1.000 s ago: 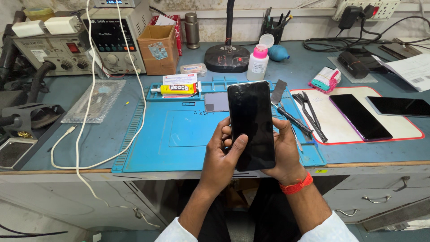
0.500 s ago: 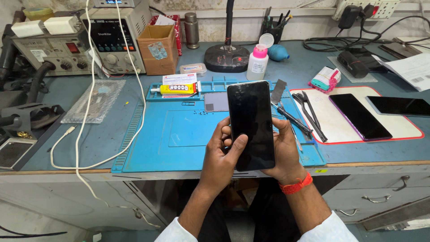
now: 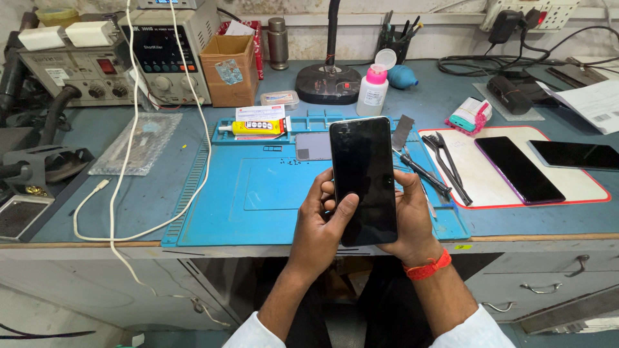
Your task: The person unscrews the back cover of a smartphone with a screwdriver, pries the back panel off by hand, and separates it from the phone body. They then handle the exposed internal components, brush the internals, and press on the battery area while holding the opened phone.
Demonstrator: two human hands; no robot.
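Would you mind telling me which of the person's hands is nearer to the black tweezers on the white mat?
The right hand. It holds the phone just left of the black tweezers; the left hand is on the phone's far side.

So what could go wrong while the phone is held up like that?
1. The phone is held in the air by the left hand and right hand, partly past the bench edge. If the grip slips, it could fall to the floor.
2. Tweezers and a screwdriver lie just beside it on the blue mat. Set down carelessly, the glass might get scratched.
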